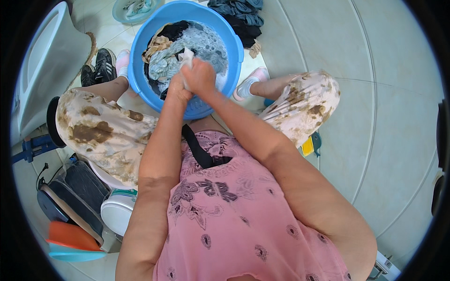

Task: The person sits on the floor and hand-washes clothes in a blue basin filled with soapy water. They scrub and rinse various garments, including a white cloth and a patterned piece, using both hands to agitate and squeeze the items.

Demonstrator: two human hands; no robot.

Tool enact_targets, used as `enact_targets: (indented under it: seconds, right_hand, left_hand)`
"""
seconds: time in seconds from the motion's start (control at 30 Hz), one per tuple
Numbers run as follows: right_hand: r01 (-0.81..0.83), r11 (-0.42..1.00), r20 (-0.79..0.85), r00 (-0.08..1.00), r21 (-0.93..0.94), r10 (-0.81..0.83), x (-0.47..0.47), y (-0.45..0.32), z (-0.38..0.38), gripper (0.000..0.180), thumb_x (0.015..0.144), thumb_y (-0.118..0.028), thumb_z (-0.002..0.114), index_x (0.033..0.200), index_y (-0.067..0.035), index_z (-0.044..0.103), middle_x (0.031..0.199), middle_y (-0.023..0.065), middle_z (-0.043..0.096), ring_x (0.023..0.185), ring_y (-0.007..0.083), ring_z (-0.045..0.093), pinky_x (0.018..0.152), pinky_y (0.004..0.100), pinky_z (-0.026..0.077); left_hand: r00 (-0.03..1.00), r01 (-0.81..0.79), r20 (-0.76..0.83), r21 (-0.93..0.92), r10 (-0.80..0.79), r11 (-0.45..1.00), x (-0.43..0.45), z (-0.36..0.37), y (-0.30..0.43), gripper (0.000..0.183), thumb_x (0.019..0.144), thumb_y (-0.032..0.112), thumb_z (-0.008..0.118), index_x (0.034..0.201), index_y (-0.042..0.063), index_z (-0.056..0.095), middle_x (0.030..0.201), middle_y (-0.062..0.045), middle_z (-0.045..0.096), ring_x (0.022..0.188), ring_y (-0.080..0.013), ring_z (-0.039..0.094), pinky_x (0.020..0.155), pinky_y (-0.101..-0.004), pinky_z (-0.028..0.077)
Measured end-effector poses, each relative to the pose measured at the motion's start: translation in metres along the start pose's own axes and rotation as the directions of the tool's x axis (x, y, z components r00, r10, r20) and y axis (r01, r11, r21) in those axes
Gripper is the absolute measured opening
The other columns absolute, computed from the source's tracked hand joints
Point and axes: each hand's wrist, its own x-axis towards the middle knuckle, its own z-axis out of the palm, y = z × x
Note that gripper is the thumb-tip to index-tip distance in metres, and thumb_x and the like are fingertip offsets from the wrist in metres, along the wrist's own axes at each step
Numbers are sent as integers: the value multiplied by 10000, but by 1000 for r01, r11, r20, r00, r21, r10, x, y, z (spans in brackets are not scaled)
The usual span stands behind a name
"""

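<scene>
A large blue plastic tub (186, 6) stands on the floor between my legs, with sudsy water (211, 42) in it. Over the near part of the tub, my left hand (180, 88) and my right hand (199, 74) are pressed together around a white cloth (187, 56). Part of the cloth sticks up above my fists; the rest is hidden in my fingers. Just beyond my hands lies a wet, pale green-and-white patterned cloth (163, 65). Beside it are a tan garment (158, 45) and a black garment (174, 31), partly under the suds.
Dark blue and black clothes (242, 17) are heaped right of the tub. A small translucent basin (121, 15) holding cloth is behind it. Black shoes (104, 65) sit by a white ceramic fixture (52, 70). At the lower left are a lidded white bucket (117, 214) and an orange basin (72, 235).
</scene>
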Motion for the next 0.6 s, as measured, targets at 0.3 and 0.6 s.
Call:
enact_targets:
  seconds: [0.3, 0.6]
  right_hand:
    - [-71, 851, 147, 989, 520, -7, -33, 13, 21, 297, 824, -220, 557, 1015, 6, 592, 964, 234, 616, 882, 444, 575, 817, 528, 461]
    - [-252, 961, 152, 960, 110, 234, 37, 63, 14, 282, 795, -182, 597, 996, 3, 665, 973, 246, 681, 861, 366, 671, 776, 419, 520]
  left_hand:
    - [994, -77, -68, 149, 87, 986, -11, -1, 31, 361, 963, 200, 461, 1223, -21, 578, 1164, -194, 636, 1056, -359, 625, 880, -480, 532]
    - [967, -140, -185, 192, 176, 971, 3, 18, 3, 318, 926, 115, 487, 1199, -26, 569, 1182, -169, 622, 1025, -308, 638, 882, -442, 531]
